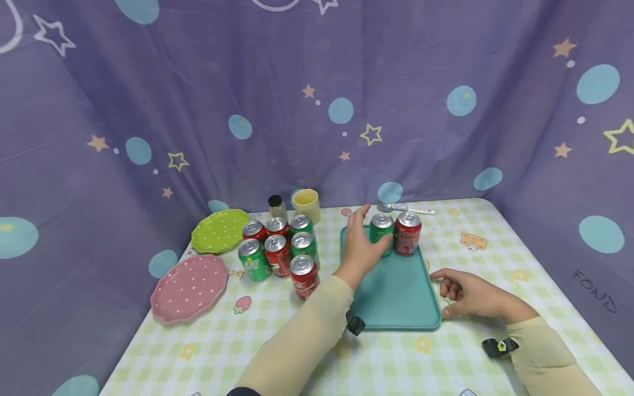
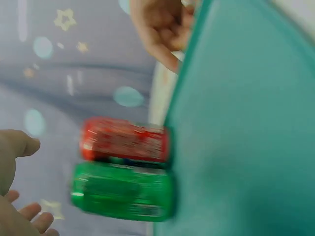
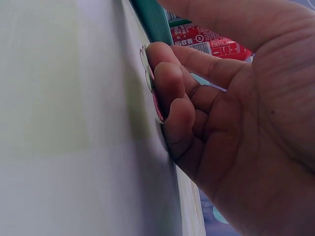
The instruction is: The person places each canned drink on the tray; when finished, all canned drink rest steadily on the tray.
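Teal tray [image 1: 396, 291] sits on the checked tablecloth [image 1: 213, 341] in the head view, with a green can [image 1: 381, 232] upright at its twelve o'clock end and a red can [image 1: 408, 237] just beside it, toward one o'clock. The left hand [image 1: 360, 247] has the green can at its two o'clock, the thumb passing in front of it. More grouped cans [image 1: 277, 256] stand off the tray, toward nine to ten o'clock. The right hand [image 1: 473, 294] is at the tray's four o'clock, index finger and thumb near the rim; whether they press on it, I cannot tell. Each can should be stiff but thin-walled, smooth and slippery, and weighty if full; mid-body seems the best hold, thumb opposite fingers.

From the left wrist, both cans look tipped sideways and blurred. The left hand, at nine o'clock, is released: fingers and thumb apart, a gap before the green can, which lies at its three o'clock, the red one nearer two.

From the right wrist, the right hand's outer fingers are loosely bent close to the tablecloth, grasping nothing visible; the tray's edge lies at their eleven o'clock, the red can beyond at one
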### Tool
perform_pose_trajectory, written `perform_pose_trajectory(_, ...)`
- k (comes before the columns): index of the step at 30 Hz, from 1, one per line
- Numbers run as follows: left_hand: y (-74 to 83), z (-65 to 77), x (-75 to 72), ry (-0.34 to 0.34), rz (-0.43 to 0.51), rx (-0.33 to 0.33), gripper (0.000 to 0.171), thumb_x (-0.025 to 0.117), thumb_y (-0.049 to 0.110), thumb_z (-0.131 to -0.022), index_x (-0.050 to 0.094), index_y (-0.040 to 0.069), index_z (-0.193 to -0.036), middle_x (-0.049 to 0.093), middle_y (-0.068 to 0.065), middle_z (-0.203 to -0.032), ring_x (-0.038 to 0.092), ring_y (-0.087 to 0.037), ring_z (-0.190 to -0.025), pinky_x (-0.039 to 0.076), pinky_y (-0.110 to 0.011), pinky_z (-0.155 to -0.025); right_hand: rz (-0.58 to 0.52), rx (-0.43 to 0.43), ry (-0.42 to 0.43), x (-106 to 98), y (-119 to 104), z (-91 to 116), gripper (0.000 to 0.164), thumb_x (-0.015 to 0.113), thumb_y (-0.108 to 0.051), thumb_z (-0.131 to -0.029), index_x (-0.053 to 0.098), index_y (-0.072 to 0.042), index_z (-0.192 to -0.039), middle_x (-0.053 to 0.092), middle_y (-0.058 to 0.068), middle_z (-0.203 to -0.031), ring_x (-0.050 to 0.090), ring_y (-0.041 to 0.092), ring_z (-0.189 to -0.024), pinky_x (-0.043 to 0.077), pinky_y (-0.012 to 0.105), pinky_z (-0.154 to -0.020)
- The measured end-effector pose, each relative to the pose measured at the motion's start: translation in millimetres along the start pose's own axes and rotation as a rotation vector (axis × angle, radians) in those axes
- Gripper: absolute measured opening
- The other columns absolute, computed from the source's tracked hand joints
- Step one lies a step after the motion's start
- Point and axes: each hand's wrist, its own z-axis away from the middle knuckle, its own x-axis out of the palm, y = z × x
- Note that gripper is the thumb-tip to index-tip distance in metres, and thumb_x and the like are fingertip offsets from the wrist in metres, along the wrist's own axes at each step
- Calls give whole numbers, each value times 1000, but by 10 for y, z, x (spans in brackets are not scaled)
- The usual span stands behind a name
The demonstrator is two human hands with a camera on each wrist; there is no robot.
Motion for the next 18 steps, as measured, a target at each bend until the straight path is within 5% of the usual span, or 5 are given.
perform_pose_trajectory(7,152,310,-647,47,-105,230,66,85,25,-88,53,17,-145,56,-1,-142,50,-20,-136,41,-40,-115,-7,-17,1,11,3,5,82,93,-18,-79,49,6,-144,59,14,-99,55,20,-81,50,27,-67)
perform_pose_trajectory(13,-176,554,-1159,125,-211,252,65,86,28,-88,55,17,-144,56,0,-139,53,-22,-129,45,-44,-109,-26,-12,-4,5,7,21,84,93,-18,-79,48,6,-145,58,15,-100,54,20,-81,49,28,-66)
perform_pose_trajectory(18,-499,765,-1420,146,-231,185,69,89,26,-85,54,15,-143,57,-4,-136,55,-29,-125,47,-48,-105,-38,-27,-9,10,10,16,83,93,-18,-79,48,8,-145,58,16,-100,54,20,-81,49,28,-66)
